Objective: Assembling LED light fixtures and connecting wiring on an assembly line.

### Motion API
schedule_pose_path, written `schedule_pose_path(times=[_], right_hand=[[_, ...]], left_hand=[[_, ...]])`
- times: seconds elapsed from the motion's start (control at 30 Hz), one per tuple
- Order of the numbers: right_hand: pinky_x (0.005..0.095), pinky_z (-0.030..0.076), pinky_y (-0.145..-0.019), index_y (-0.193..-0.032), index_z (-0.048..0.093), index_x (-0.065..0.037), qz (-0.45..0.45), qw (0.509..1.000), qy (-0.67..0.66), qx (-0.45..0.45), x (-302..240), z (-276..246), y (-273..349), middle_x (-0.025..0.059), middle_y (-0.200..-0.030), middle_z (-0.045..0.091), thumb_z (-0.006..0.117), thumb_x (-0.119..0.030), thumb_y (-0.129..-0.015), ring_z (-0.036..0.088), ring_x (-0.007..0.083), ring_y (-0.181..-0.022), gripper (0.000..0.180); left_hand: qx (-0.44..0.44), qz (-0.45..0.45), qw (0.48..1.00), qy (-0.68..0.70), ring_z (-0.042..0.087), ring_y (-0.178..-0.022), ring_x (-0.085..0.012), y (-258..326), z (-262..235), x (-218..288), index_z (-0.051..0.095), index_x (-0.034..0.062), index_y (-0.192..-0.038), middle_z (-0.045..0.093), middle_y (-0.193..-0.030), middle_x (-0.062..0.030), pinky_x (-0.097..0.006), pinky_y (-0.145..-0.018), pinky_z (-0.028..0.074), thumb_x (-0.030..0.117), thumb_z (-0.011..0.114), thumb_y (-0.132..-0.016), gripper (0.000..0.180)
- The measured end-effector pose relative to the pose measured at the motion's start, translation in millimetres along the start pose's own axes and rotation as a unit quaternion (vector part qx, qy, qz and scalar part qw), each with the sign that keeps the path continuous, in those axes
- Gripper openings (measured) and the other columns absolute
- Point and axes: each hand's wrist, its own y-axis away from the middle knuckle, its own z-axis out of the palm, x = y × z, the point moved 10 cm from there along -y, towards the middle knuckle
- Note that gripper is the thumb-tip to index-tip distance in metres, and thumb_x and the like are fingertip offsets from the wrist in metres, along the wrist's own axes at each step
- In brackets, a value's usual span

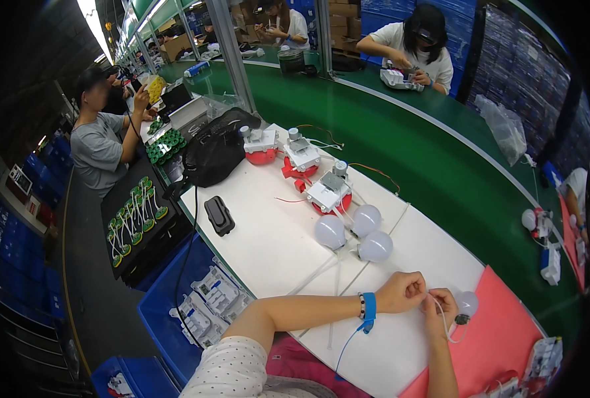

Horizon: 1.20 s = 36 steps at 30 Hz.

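My left hand (403, 292), with a blue strap at its wrist, reaches across the white table with its fingers curled in a pinch at a thin white cable (442, 321). Facing it, my right hand (441, 310) is closed on the same cable, which loops down past the palm. Right beside the right hand lies a white bulb-shaped globe (466, 303) with a dark base. The cable's tip between the two hands is too small to make out. Farther up the table, several more white globes (375, 246) sit grouped together, their white cables trailing toward me.
Red and white units with grey motors (329, 192) stand behind the globes. A black case (219, 215) and black bag (219, 147) lie at left. Blue bins (150, 312) hold white housings. A pink sheet (500, 325) covers the table's right end. Co-workers sit across the green belt (348, 126) and at left.
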Motion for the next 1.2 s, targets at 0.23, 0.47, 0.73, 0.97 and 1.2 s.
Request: schedule_pose_path(times=[0.23, 0.47, 0.73, 0.97, 1.2], right_hand=[[0.0184, 0.045, -0.052, -0.084, 0.052, 0.000, 0.015, 1.000, -0.004, 0.005, 2, -1, 0, 0.0037, -0.074, 0.055, 0.055, 0.002, -0.076, 0.055, 0.0077, -0.064, 0.008], [0.0181, 0.043, -0.051, -0.084, 0.052, 0.000, 0.021, 1.000, -0.006, 0.012, 4, -3, 0, 0.0036, -0.074, 0.054, 0.055, 0.002, -0.076, 0.052, 0.0066, -0.062, 0.008], [0.0180, 0.043, -0.051, -0.084, 0.051, 0.000, 0.017, 1.000, -0.015, 0.011, 6, -4, 0, 0.0026, -0.076, 0.051, 0.054, 0.002, -0.077, 0.052, 0.0065, -0.063, 0.008], [0.0181, 0.042, -0.051, -0.083, 0.051, -0.001, 0.009, 1.000, -0.003, 0.015, -1, -3, 0, 0.0030, -0.075, 0.052, 0.055, 0.002, -0.077, 0.051, 0.0068, -0.061, 0.008], [0.0169, 0.040, -0.052, -0.083, 0.052, -0.001, 0.009, 1.000, -0.005, 0.013, -5, 0, 0, 0.0024, -0.072, 0.052, 0.055, 0.002, -0.077, 0.050, 0.0063, -0.059, 0.008]], left_hand=[[-0.004, -0.009, 1.000, 0.005, 0.048, -0.056, -0.0048, 0, 1, -3, 0.048, 0.0033, -0.072, 0.054, -0.062, -0.0004, -0.019, -0.051, 0.040, 0.007, 0.061, -0.072, 0.013], [0.005, -0.010, 1.000, -0.006, 0.050, -0.058, -0.0050, 0, 0, -5, 0.050, 0.0026, -0.074, 0.055, -0.063, -0.0011, -0.019, -0.052, 0.041, 0.006, 0.060, -0.075, 0.011], [-0.002, -0.016, 1.000, -0.009, 0.053, -0.060, -0.0067, 0, 1, -6, 0.054, 0.0019, -0.078, 0.058, -0.067, -0.0032, -0.020, -0.054, 0.043, 0.006, 0.060, -0.075, 0.008], [-0.014, -0.002, 1.000, -0.021, 0.056, -0.061, -0.0101, 1, 3, -6, 0.056, 0.0009, -0.085, 0.060, -0.071, -0.0068, -0.022, -0.056, 0.045, 0.006, 0.058, -0.076, 0.011], [-0.014, 0.016, 0.999, -0.031, 0.058, -0.064, -0.0122, 2, 5, -3, 0.056, 0.0005, -0.090, 0.061, -0.074, -0.0086, -0.023, -0.057, 0.047, 0.005, 0.057, -0.077, 0.014]])
